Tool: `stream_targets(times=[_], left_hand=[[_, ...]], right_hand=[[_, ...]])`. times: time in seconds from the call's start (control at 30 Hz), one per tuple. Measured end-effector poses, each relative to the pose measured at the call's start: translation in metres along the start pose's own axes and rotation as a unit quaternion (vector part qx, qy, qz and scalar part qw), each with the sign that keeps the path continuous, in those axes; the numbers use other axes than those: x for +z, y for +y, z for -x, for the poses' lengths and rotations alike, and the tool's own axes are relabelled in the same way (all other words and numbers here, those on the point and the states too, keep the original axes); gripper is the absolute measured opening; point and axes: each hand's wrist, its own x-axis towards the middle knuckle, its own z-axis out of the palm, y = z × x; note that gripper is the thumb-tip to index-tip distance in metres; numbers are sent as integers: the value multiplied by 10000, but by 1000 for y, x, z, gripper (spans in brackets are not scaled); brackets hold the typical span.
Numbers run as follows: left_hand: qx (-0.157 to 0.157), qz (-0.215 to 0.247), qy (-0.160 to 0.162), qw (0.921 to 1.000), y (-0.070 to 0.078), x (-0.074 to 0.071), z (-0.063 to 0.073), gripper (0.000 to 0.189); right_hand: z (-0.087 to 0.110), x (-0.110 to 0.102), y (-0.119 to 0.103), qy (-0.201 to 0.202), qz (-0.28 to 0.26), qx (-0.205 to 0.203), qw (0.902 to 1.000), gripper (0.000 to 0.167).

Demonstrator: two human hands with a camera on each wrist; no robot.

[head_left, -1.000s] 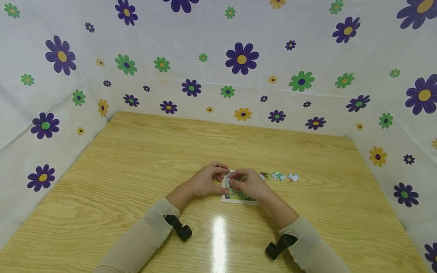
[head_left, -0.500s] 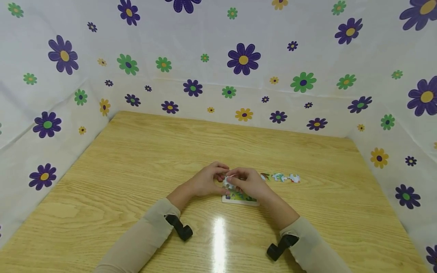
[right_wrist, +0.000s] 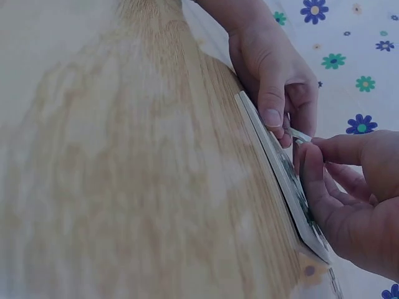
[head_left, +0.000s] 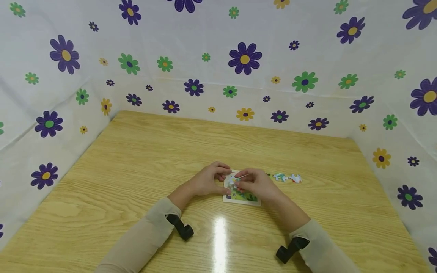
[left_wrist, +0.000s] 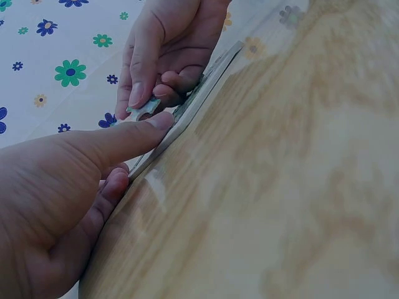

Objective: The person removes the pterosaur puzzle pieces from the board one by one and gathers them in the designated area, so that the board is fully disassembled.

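A small jigsaw board [head_left: 241,202] with a pale frame and a green printed picture lies flat on the table. My left hand [head_left: 209,179] holds its left side, thumb by the near corner and fingers at the far one. Over the board's left part, my right hand [head_left: 258,185] pinches a jigsaw piece [left_wrist: 144,110] between thumb and index finger. In the left wrist view the piece is tilted, close to the left thumb [left_wrist: 163,121]. The right wrist view shows the piece edge-on between the two hands, and the right fingers hide part of the picture.
Beyond the right hand, loose jigsaw pieces [head_left: 280,177] lie in a row on the wooden table [head_left: 164,151], one partly covered by that hand. White cloth walls [head_left: 191,45] with printed flowers stand around the table. Black wrist mounts [head_left: 184,230] sit on both sleeves.
My right hand has shifted a little to the right with the jigsaw piece, and it now covers most of the nearest loose piece. The left hand stays on the board.
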Motion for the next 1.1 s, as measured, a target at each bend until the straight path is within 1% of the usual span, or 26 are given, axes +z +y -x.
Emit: stream_targets(times=[0.13,0.27,0.37,0.5,0.6,0.73,0.83,0.97,1.1], left_hand=[[-63,107,20,9999,0,0,0,70],[-106,230,8,9997,2,0,1,70],[-131,237,10,9996,3,-1,0,69],[-148,200,19,9997,3,-1,0,69],[-137,187,13,9997,4,-1,1,69],[-84,204,22,9998,5,-1,2,69],[-75,221,38,9997,5,-1,3,69],[-71,223,38,9997,5,-1,2,68],[-45,192,52,9998,2,-1,1,68]], right_hand=[[5,-2,-1,158,-125,81,9998,27],[11,-6,-3,207,-201,149,9995,28],[15,-10,-3,237,-167,96,9995,29],[20,-14,-1,484,-31,161,9987,32],[23,-17,2,749,-144,236,9968,31],[29,-24,10,994,-303,166,9944,28],[34,-31,13,1134,-358,180,9927,28],[40,-39,15,1295,-427,299,9902,31],[43,-45,14,1439,-271,477,9881,32]])
